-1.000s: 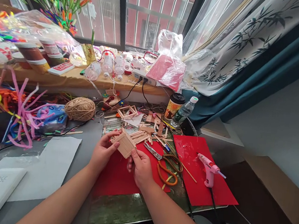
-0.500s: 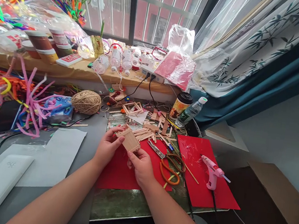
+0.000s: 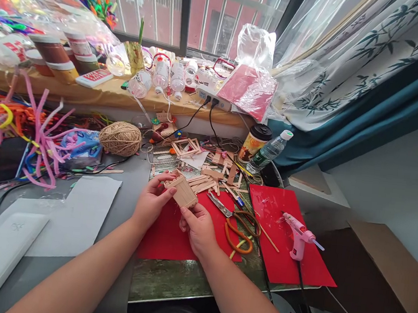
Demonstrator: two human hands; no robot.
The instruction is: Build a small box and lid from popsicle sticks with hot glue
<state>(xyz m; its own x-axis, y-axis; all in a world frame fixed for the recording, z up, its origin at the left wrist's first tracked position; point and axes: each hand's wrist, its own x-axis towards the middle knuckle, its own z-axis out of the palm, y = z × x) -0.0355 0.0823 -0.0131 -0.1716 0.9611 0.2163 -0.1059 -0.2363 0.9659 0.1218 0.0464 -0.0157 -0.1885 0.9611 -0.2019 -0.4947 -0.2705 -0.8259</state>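
Between my two hands a small box-like piece made of wooden craft sticks (image 3: 185,194) is held up, tilted, above a red sheet (image 3: 162,241). My left hand (image 3: 156,198) grips its left edge, thumb on the near face and fingers behind. At the lower right corner, my right hand (image 3: 196,225) pinches the piece between thumb and fingers. Scissors (image 3: 238,217) with brown handles lie just right of my right hand. Behind the piece is a heap of loose craft sticks (image 3: 204,183). The far side of the held piece is hidden.
A pink glue gun (image 3: 299,236) rests on another red sheet (image 3: 275,270) at the right. Behind stand a water bottle (image 3: 269,153) and a paper cup (image 3: 253,143). A twine ball (image 3: 120,138), pipe cleaners (image 3: 43,134) and a white power bank (image 3: 0,259) lie left.
The camera view has shifted slightly. Both hands keep their hold on the craft-stick piece, which stays at nearly the same place and tilt.
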